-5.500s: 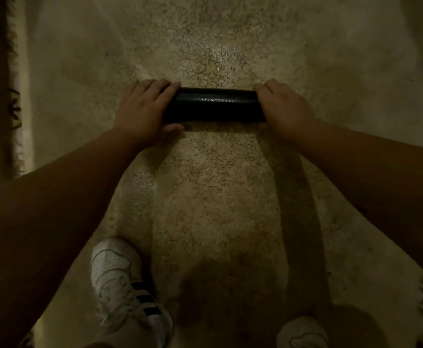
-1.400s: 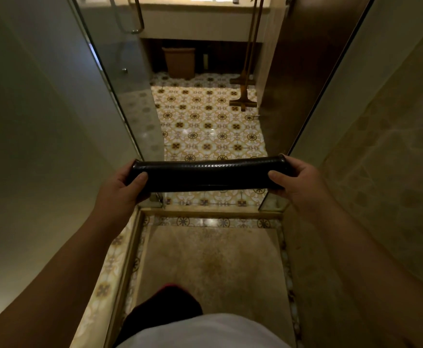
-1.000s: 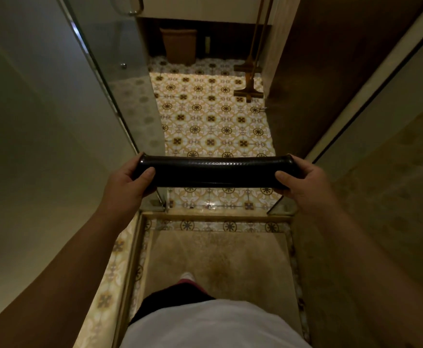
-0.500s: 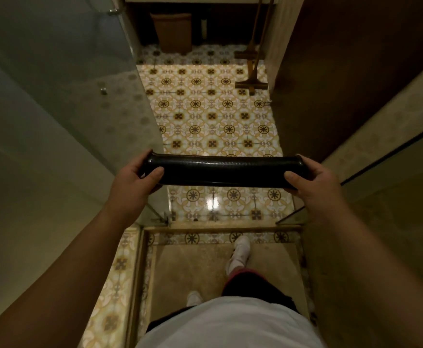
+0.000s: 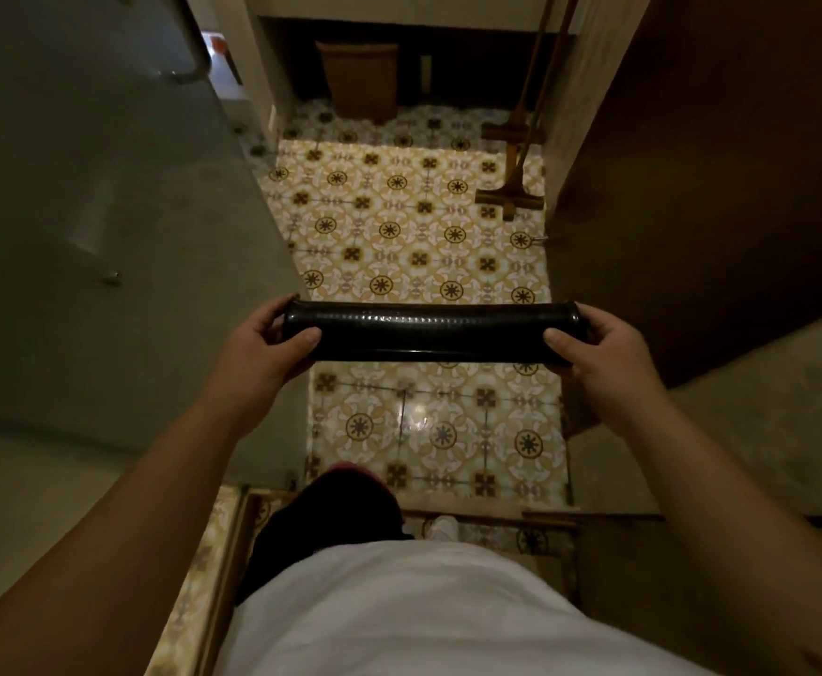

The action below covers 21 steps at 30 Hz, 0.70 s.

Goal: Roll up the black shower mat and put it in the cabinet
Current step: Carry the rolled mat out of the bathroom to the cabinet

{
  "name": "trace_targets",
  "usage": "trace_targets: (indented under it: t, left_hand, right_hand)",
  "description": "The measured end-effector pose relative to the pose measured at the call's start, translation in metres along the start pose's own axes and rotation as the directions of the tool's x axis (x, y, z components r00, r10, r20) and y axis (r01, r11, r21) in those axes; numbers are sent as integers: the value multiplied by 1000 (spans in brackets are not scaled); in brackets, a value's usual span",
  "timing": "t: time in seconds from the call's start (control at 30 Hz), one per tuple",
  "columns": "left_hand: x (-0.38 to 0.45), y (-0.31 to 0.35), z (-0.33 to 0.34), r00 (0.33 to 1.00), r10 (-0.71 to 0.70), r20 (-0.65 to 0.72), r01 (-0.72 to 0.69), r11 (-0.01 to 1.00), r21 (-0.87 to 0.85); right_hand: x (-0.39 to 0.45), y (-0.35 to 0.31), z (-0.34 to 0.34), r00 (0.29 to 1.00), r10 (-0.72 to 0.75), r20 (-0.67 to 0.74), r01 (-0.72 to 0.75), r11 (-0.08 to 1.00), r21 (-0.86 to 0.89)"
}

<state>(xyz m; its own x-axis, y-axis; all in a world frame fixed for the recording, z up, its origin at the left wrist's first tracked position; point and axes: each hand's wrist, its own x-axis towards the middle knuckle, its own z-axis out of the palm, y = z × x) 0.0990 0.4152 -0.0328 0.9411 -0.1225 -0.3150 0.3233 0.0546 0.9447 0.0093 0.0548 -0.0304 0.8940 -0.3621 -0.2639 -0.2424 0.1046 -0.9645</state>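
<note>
The black shower mat (image 5: pixel 428 334) is rolled into a tight tube and held level in front of me, above the patterned floor tiles. My left hand (image 5: pixel 262 353) grips its left end, thumb on top. My right hand (image 5: pixel 594 353) grips its right end the same way. Both arms reach forward at about waist height. A cabinet front (image 5: pixel 399 4) shows at the far top, above a dark recess; its doors are out of view.
A glass shower door (image 5: pixel 106 212) stands at my left, and a dark wooden door (image 5: pixel 716 163) at my right. A raised tiled threshold (image 5: pixel 496 517) lies under my feet. Ahead are a brown bin (image 5: pixel 360 80) and two long-handled floor tools (image 5: pixel 511 187).
I lifted the rolled mat off the shower floor, then walked forward with it through the shower doorway. The threshold has moved beneath me and the bin is nearer.
</note>
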Motion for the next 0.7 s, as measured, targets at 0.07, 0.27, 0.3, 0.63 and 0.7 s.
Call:
trace_targets:
  t: [0.07,0.27,0.3,0.63,0.7]
  left_hand:
    - [18,5,8,1000,13,4,-13,999,29]
    - [87,11,19,1000,-12,16,12,1000,17]
    - [101,13,20,1000,-15,24,14,1000,15]
    - [292,45,29,996,-26,91,23,999,27]
    - [326,58,26,995,-28,95,26,999,25]
  right_hand:
    - [18,-8,-2,1000,1,19,-1,1000,-6]
    - [76,-17,7,1000,19,-11,-19,1000,-4]
    - [87,-20,10,1000,23,-12,-23,1000,-12]
    - [245,-53,57,990,52,-133,-57,998,-31]
    - [273,-61,68,990,65,-124,-66,998,-10]
